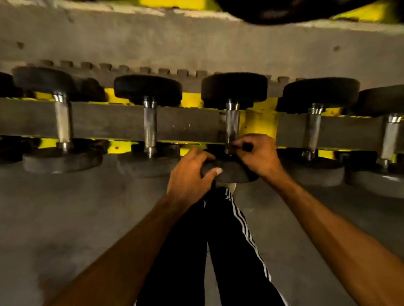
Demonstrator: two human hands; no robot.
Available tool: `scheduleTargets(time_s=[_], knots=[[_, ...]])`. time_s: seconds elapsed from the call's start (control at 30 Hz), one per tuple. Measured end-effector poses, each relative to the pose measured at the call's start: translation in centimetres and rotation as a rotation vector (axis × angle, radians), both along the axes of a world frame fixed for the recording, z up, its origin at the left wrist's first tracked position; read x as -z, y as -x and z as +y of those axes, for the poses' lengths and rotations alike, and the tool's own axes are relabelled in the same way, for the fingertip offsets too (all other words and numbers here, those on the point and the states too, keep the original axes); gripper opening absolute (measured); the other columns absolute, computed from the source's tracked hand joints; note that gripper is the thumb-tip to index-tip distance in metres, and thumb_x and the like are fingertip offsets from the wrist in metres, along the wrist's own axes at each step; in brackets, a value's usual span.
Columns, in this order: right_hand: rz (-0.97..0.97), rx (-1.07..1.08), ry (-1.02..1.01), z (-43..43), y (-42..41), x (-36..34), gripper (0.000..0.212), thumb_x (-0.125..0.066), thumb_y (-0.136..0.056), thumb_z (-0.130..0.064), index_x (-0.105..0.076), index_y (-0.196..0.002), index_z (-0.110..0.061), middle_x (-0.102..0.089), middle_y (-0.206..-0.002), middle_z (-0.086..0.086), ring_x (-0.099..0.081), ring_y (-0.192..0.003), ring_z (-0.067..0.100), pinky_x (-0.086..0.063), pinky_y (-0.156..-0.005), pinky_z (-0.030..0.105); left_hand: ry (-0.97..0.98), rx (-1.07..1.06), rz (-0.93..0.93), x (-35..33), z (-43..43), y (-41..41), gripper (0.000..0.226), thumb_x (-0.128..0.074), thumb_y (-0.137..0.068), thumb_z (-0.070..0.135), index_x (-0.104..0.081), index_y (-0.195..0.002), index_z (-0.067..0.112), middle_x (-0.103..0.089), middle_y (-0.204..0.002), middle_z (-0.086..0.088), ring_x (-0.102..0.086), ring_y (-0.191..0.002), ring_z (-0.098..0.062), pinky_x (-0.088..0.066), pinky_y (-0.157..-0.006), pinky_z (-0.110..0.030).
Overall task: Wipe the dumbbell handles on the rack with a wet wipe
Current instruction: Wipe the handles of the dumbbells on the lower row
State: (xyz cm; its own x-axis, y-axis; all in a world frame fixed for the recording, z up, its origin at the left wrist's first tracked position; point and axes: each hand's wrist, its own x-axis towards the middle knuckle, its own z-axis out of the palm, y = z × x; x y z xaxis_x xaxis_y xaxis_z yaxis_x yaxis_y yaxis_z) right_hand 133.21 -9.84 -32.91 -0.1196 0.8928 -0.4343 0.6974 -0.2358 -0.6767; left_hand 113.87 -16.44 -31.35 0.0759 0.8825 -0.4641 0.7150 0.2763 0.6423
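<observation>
Several black-headed dumbbells with knurled steel handles lie across a yellow rack point(260, 122). My left hand point(190, 176) grips the near black head point(229, 172) of the middle dumbbell. My right hand point(256, 155) pinches the near end of that dumbbell's steel handle point(232, 121). Any wipe under its fingers is hidden; I cannot make one out.
Neighbouring handles stand to the left point(150, 127) and right point(314, 129), with more further out. A grey rail point(116, 124) runs under the handles. Grey floor lies below, and my legs in black striped trousers point(224, 256) are at centre bottom. A dark weight point(305, 2) hangs at top right.
</observation>
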Motion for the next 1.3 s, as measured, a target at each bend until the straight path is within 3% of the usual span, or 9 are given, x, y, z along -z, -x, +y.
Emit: scheduleTargets(time_s=[0.2, 0.37, 0.57, 0.67, 0.8, 0.93, 1.1, 1.2, 1.3], knots=[[-0.105, -0.421, -0.003, 2.7, 0.2, -0.3, 0.003, -0.078, -0.077, -0.012, -0.079, -0.08, -0.011, -0.073, -0.083, 0.004, -0.061, -0.076, 0.004, -0.036, -0.065, 0.008, -0.128, -0.172, -0.093, 2.6, -1.7, -0.6, 0.029, -0.073, -0.082, 0.038, -0.07, -0.107, 0.023, -0.06, -0.11, 0.006, -0.06, -0.106, -0.015, -0.053, -0.09, -0.04], [-0.553, -0.864, -0.128, 3.6, 4.3, -1.1, 0.017, -0.059, -0.089, -0.02, -0.071, -0.1, -0.017, -0.068, -0.104, 0.011, -0.064, -0.098, 0.034, -0.034, -0.067, 0.03, -0.116, -0.175, -0.093, 2.1, -1.6, -0.7, 0.03, -0.072, -0.082, 0.04, -0.071, -0.106, 0.022, -0.061, -0.108, 0.007, -0.061, -0.103, -0.014, -0.054, -0.087, -0.041], [-0.479, -0.975, -0.068, 5.3, 4.6, -2.5, 0.012, -0.063, -0.086, -0.017, -0.07, -0.095, -0.016, -0.065, -0.097, 0.009, -0.062, -0.093, 0.032, -0.034, -0.064, 0.03, -0.068, -0.154, -0.079, 1.4, -1.3, -0.6, 0.033, -0.07, -0.081, 0.045, -0.07, -0.107, 0.024, -0.06, -0.109, 0.007, -0.06, -0.105, -0.013, -0.054, -0.087, -0.042], [-0.349, -0.83, -0.064, 3.8, 1.3, -1.8, 0.013, -0.062, -0.083, -0.022, -0.071, -0.086, -0.014, -0.067, -0.087, 0.01, -0.064, -0.084, 0.031, -0.042, -0.062, 0.031, -0.081, -0.161, -0.066, 1.2, -1.4, -0.9, 0.033, -0.069, -0.082, 0.042, -0.071, -0.107, 0.021, -0.06, -0.109, 0.006, -0.059, -0.106, -0.014, -0.054, -0.088, -0.041], [-0.226, -0.307, 0.132, 2.5, -1.8, 0.8, 0.015, -0.07, -0.075, -0.021, -0.075, -0.09, -0.023, -0.07, -0.088, -0.007, -0.065, -0.084, 0.016, -0.056, -0.07, 0.033, -0.181, -0.07, -0.019, 0.9, -1.6, -1.6, 0.025, -0.067, -0.087, 0.027, -0.072, -0.111, 0.02, -0.062, -0.111, 0.002, -0.057, -0.108, -0.018, -0.052, -0.089, -0.037], [-0.148, 0.012, 0.338, 2.4, -2.1, 3.9, 0.015, -0.075, -0.075, -0.011, -0.076, -0.084, -0.022, -0.072, -0.089, -0.005, -0.067, -0.088, 0.014, -0.059, -0.078, 0.033, -0.209, -0.053, -0.014, 0.9, -1.6, -1.8, 0.027, -0.07, -0.087, 0.029, -0.074, -0.112, 0.021, -0.064, -0.109, 0.002, -0.058, -0.105, -0.017, -0.05, -0.086, -0.032], [0.042, 0.044, 0.48, 2.8, -1.3, 4.6, 0.02, -0.065, -0.089, -0.001, -0.074, -0.106, -0.007, -0.073, -0.104, 0.012, -0.067, -0.088, 0.017, -0.057, -0.084, 0.032, -0.171, -0.074, -0.038, 0.8, -1.2, -1.6, 0.027, -0.07, -0.083, 0.033, -0.074, -0.109, 0.023, -0.064, -0.107, 0.003, -0.058, -0.106, -0.017, -0.048, -0.087, -0.031], [0.103, -0.04, 0.576, 3.2, -1.5, 4.1, 0.025, -0.061, -0.093, -0.003, -0.071, -0.116, -0.008, -0.07, -0.108, 0.007, -0.066, -0.096, 0.018, -0.055, -0.091, 0.035, -0.137, -0.09, -0.043, 0.8, -1.2, -1.7, 0.027, -0.071, -0.083, 0.032, -0.073, -0.109, 0.025, -0.063, -0.109, 0.005, -0.057, -0.108, -0.015, -0.047, -0.089, -0.032], [0.13, -0.055, 0.628, 3.3, -2.5, 3.8, 0.022, -0.07, -0.088, -0.005, -0.075, -0.099, -0.023, -0.073, -0.1, -0.004, -0.067, -0.095, 0.014, -0.055, -0.088, 0.031, -0.133, -0.113, -0.052, 0.7, -1.2, -2.0, 0.026, -0.072, -0.082, 0.03, -0.073, -0.107, 0.025, -0.063, -0.108, 0.006, -0.057, -0.108, -0.016, -0.047, -0.09, -0.032]])
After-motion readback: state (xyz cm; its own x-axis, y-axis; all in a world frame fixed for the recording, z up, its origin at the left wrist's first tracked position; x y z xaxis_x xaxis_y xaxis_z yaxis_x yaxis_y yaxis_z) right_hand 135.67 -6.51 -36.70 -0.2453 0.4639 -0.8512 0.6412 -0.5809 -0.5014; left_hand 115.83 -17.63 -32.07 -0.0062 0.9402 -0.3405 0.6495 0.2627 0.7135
